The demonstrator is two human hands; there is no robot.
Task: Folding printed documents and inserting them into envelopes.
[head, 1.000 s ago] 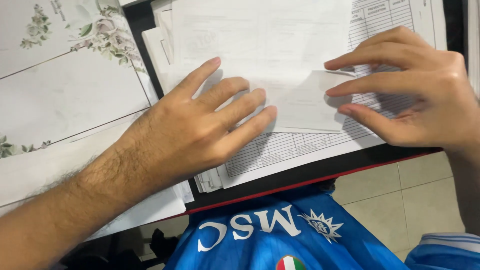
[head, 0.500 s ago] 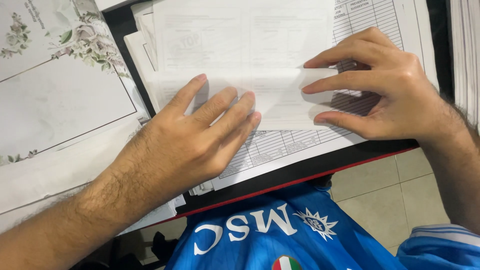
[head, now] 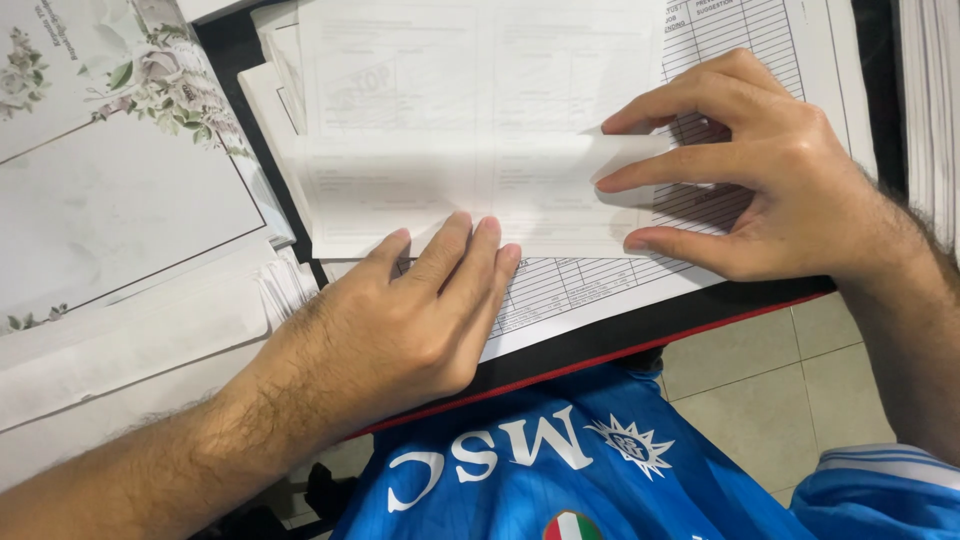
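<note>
1. Left hand [head: 400, 330]: the grip is released. The hand lies flat, palm down, fingers held together and extended. The fingertips [head: 460, 228] press on the lower edge of the folded white sheet [head: 450, 160]; the palm rests on the ruled form [head: 600, 285] beneath it.
2. Right hand [head: 790, 180]: the grip is not clenched and encloses nothing. The fingers are spread and bent, and the index and middle fingertips press down on the right end of the folded white sheet, where a narrow flap [head: 630, 160] lies turned over. The thumb rests on the ruled form just below the sheet.
3. Folded white sheet: it lies flat on top of the paper pile, between the two hands, with faint print showing through from the reverse side. Both hands touch it.
4. Ruled form: a printed table with lines and columns, directly under the folded sheet. It shows at the right and along the lower edge.
5. Paper pile [head: 270, 110]: further white sheets protrude at the left edge of the pile, offset from one another.
6. Bench [head: 640, 335]: dark surface with a red front edge. It carries the pile.
7. Left of the pile: a white card with a floral print [head: 150, 80] and more white papers [head: 130, 340] below it.
8. Right edge: a second stack of white sheets [head: 930, 100].
9. Below the bench: the person's blue shirt [head: 560, 480] and a tiled floor [head: 760, 360].
</note>
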